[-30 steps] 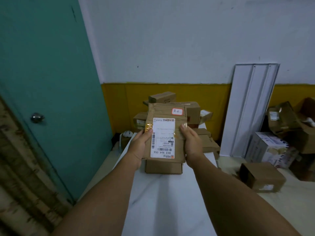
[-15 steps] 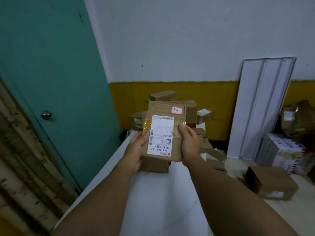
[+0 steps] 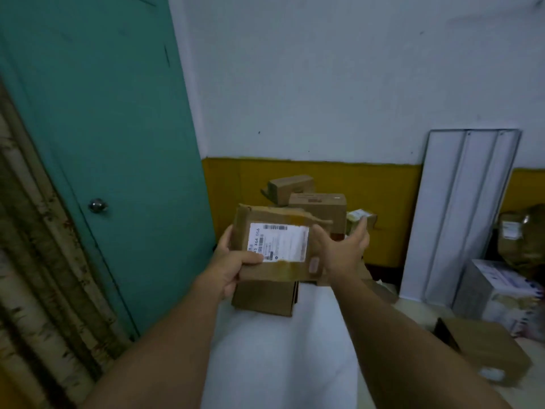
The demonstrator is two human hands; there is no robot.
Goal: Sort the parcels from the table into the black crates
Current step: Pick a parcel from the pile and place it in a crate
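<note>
Turned since a second ago — parcel (image 3: pixel 274 246) now lying with its long side across, label (image 3: pixel 277 242) reading sideways rather than upright, and carried a little left toward the door (image 3: pixel 103 143). Left hand (image 3: pixel 236 267) clamping the parcel's lower left corner, thumb pressed over the label's edge, fingers curled behind; probably taking the whole weight so the other hand can let go. Right hand (image 3: pixel 342 252) standing apart at the parcel's right edge, fingers straight and spread, palm only brushing the cardboard or just off it — hard to say which through the blur. Parcel being held in the air, above the near end of the table (image 3: pixel 280 349) and over another box (image 3: pixel 265 296) resting there, label kept facing up, likely for reading where it goes. More boxes (image 3: pixel 315 208) piling up at the table's far end against the yellow wall band, still waiting. White panel (image 3: pixel 460 214) leaning on the wall at right, loose cartons (image 3: pixel 486 349) sitting on the floor beneath. No black crates showing anywhere, so sorting of this parcel not yet finished — judging it mid-transfer, with a turn of the body probably needed next.
</note>
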